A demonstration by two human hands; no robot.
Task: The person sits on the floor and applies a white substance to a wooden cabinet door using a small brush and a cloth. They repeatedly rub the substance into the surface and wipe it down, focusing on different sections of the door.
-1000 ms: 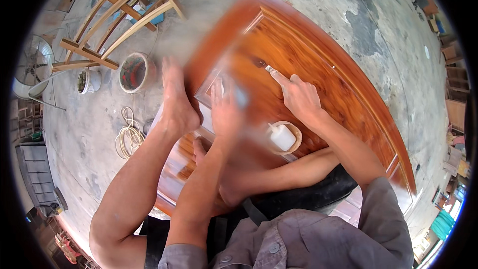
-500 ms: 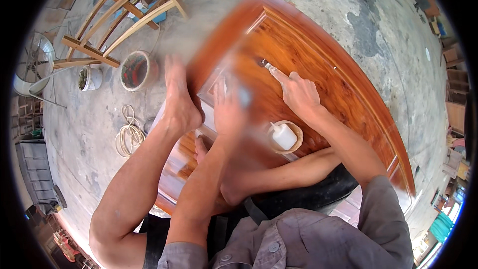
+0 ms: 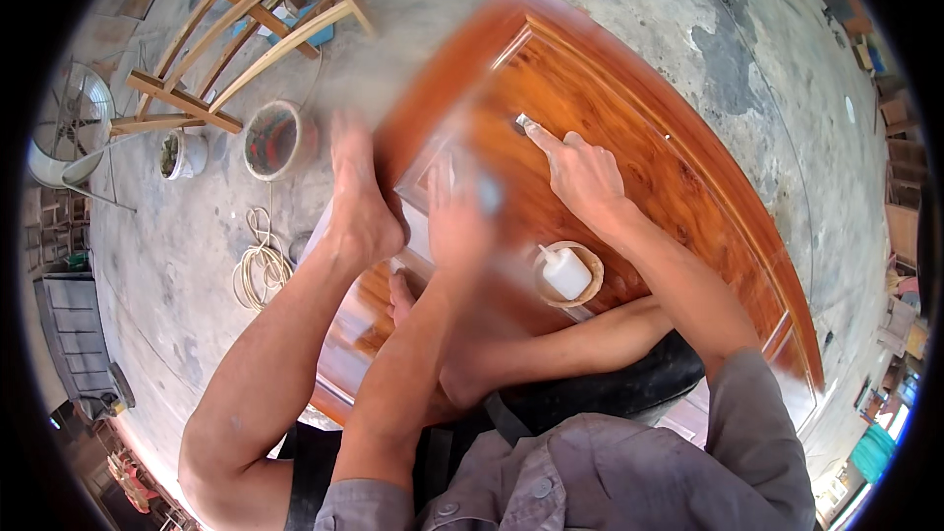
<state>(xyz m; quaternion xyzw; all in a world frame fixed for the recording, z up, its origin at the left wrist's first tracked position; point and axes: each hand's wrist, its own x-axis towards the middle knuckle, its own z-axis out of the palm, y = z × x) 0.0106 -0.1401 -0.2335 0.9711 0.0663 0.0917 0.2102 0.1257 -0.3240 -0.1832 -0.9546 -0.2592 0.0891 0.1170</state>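
Two hands (image 3: 587,177) (image 3: 459,228) — one bottle (image 3: 567,277), one bowl (image 3: 597,282)

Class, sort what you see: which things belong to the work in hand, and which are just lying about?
Likely part of the work:
Glossy reddish-brown wooden panel
Small whitish piece at the right hand
White plastic bottle in a round beige bowl

Apparently lying about:
Slatted light-brown wooden frame
Larger round whitish bucket
Coiled cream cord

No words, labels, numbers or signs can be read: the white bottle (image 3: 567,278), at four o'clock from the view's centre, shows no legible marking, nor does the round bucket (image 3: 310,143) at ten o'clock.
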